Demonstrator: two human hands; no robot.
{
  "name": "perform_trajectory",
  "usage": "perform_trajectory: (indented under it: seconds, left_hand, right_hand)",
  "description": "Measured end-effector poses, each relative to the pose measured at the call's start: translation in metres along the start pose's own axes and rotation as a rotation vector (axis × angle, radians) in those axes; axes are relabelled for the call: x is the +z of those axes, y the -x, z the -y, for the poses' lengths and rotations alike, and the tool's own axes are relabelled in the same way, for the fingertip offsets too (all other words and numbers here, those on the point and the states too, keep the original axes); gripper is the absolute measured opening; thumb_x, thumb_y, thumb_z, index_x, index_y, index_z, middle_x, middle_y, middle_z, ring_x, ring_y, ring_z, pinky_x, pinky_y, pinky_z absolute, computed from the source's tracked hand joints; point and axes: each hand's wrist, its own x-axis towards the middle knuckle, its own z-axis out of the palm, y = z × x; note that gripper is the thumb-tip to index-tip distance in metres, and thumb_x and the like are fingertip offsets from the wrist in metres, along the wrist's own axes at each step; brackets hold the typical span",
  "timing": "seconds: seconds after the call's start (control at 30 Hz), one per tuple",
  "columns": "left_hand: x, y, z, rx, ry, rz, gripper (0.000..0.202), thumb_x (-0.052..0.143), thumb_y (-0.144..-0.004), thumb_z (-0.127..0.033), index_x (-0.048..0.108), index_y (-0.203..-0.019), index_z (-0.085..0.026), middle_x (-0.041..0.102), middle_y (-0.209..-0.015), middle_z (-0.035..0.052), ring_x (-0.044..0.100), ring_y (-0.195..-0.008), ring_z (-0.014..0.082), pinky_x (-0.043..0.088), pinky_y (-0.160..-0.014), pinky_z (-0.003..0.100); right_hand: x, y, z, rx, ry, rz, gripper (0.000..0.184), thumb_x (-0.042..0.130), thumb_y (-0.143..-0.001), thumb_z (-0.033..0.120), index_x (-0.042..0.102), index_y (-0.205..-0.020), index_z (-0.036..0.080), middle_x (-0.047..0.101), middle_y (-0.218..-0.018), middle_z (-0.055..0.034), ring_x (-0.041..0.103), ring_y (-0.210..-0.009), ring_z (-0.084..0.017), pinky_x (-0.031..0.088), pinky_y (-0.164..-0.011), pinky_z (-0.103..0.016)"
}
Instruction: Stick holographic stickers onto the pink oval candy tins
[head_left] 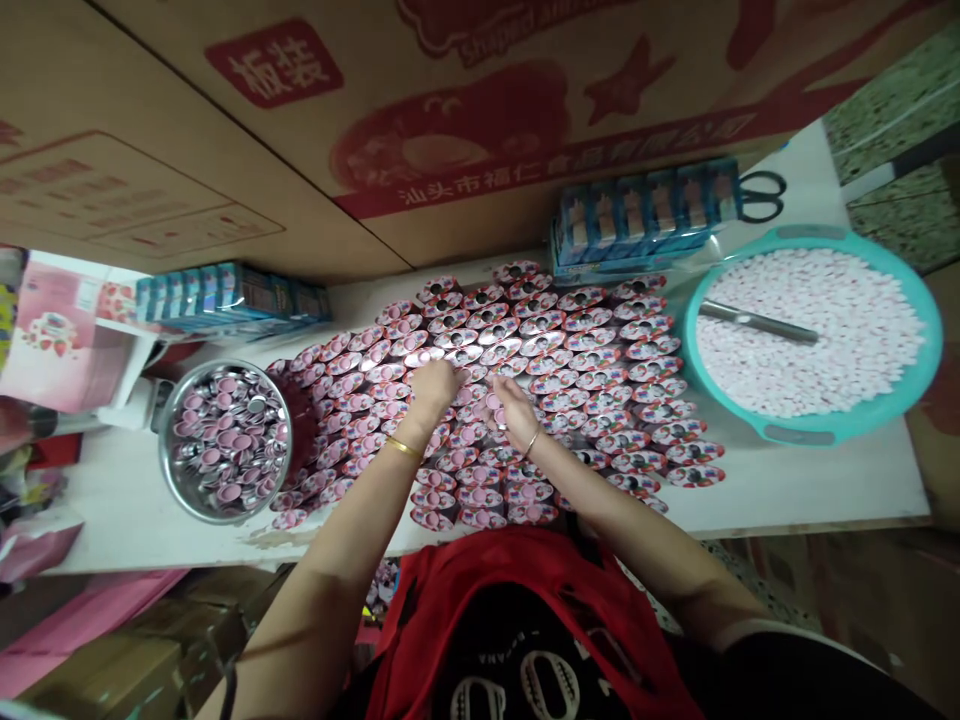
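Several rows of small pink oval cups (600, 350) with printed lids lie packed together across the white table (825, 480). My left hand (435, 385), with a gold bangle at the wrist, rests on the cups near the middle, its fingers curled down. My right hand (516, 410), with a thin bracelet, sits just to its right with the fingers pressed together on a cup. What either hand holds is too small to make out.
A metal bowl (225, 440) of pink and silver lids stands at the left. On the right, a teal basin (810, 432) holds pale pink candies and a metal scoop (757, 323). Blue packs (645, 210), scissors (761, 195) and big cardboard boxes (480, 110) line the back.
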Motion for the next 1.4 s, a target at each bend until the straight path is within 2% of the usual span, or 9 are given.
perform_trajectory:
  seconds: [0.2, 0.3, 0.47, 0.67, 0.87, 0.97, 1.17, 1.3, 1.4]
  left_hand:
    - [0.012, 0.046, 0.001, 0.437, 0.409, 0.033, 0.011, 0.061, -0.079, -0.029, 0.063, -0.086, -0.020, 0.061, -0.083, 0.0035, 0.056, -0.078, 0.0170, 0.045, -0.075, 0.028]
    - [0.013, 0.048, 0.000, 0.364, 0.474, -0.103, 0.005, 0.059, -0.079, -0.025, 0.059, -0.078, -0.020, 0.058, -0.082, 0.0033, 0.054, -0.076, 0.0163, 0.044, -0.074, 0.028]
    - [-0.001, 0.008, -0.002, 0.092, 0.330, -0.198, 0.008, 0.054, -0.084, -0.028, 0.057, -0.085, -0.021, 0.061, -0.072, 0.0021, 0.056, -0.069, 0.0168, 0.041, -0.068, 0.027]
    - [-0.008, -0.031, -0.004, -0.009, -0.110, -0.049, 0.027, 0.059, -0.083, -0.044, 0.067, -0.085, -0.019, 0.071, -0.094, 0.0167, 0.066, -0.093, 0.0311, 0.045, -0.075, 0.036]
    - [-0.019, -0.042, -0.011, -0.095, -0.235, 0.046, 0.039, 0.066, -0.078, -0.052, 0.072, -0.088, -0.014, 0.069, -0.104, 0.0239, 0.065, -0.100, 0.0381, 0.048, -0.081, 0.042]
    - [-0.024, -0.029, -0.013, -0.014, -0.136, -0.004, 0.032, 0.067, -0.079, -0.044, 0.071, -0.090, -0.015, 0.070, -0.097, 0.0200, 0.066, -0.097, 0.0344, 0.049, -0.081, 0.040]
    - [-0.002, 0.029, -0.011, 0.494, 0.654, 0.155, 0.021, 0.069, -0.074, -0.038, 0.067, -0.083, -0.019, 0.064, -0.088, 0.0033, 0.059, -0.081, 0.0159, 0.049, -0.078, 0.027]
    - [0.004, 0.025, -0.005, 0.307, 0.751, 0.041, 0.022, 0.060, -0.080, -0.038, 0.057, -0.073, -0.018, 0.058, -0.071, -0.0003, 0.053, -0.063, 0.0116, 0.045, -0.064, 0.024]
    - [-0.008, -0.007, 0.000, 0.132, 0.531, -0.143, 0.017, 0.055, -0.082, -0.034, 0.057, -0.078, -0.018, 0.059, -0.068, 0.0001, 0.054, -0.062, 0.0127, 0.042, -0.063, 0.024]
  right_hand:
    - [0.007, -0.005, 0.003, -0.058, -0.012, -0.008, 0.043, 0.069, -0.075, 0.060, 0.050, -0.093, 0.025, 0.053, -0.057, 0.0097, 0.044, -0.039, -0.006, 0.033, -0.034, -0.018]
    - [0.013, -0.009, 0.002, -0.052, -0.027, 0.019, 0.045, 0.069, -0.074, 0.061, 0.050, -0.094, 0.025, 0.052, -0.059, 0.0103, 0.044, -0.039, -0.006, 0.032, -0.033, -0.017]
    - [0.012, -0.011, 0.010, 0.016, -0.043, 0.075, 0.047, 0.066, -0.078, 0.062, 0.047, -0.101, 0.025, 0.057, -0.060, 0.0083, 0.051, -0.041, -0.008, 0.032, -0.035, -0.016]
    - [0.006, -0.013, 0.017, 0.064, -0.040, 0.087, 0.048, 0.064, -0.080, 0.060, 0.049, -0.109, 0.025, 0.061, -0.063, 0.0062, 0.053, -0.040, -0.008, 0.029, -0.034, -0.017]
    - [0.013, -0.014, 0.023, 0.130, -0.016, 0.124, 0.055, 0.057, -0.084, 0.064, 0.045, -0.123, 0.026, 0.064, -0.060, 0.0059, 0.051, -0.037, -0.009, 0.028, -0.034, -0.017]
    - [0.015, -0.010, 0.028, 0.149, 0.004, 0.129, 0.059, 0.052, -0.084, 0.070, 0.045, -0.123, 0.026, 0.063, -0.058, 0.0058, 0.050, -0.035, -0.009, 0.027, -0.033, -0.017]
    - [0.019, -0.009, 0.025, 0.122, -0.013, 0.085, 0.055, 0.053, -0.081, 0.074, 0.055, -0.096, 0.021, 0.051, -0.046, 0.0081, 0.043, -0.030, -0.008, 0.025, -0.029, -0.018]
    - [0.022, -0.015, 0.024, 0.223, -0.156, 0.026, 0.045, 0.054, -0.086, 0.066, 0.054, -0.085, 0.020, 0.053, -0.049, 0.0060, 0.047, -0.035, -0.008, 0.030, -0.032, -0.017]
    - [0.021, -0.015, 0.027, 0.339, -0.249, 0.009, 0.031, 0.052, -0.093, 0.046, 0.055, -0.079, 0.018, 0.060, -0.055, 0.0004, 0.056, -0.046, -0.010, 0.043, -0.042, -0.018]
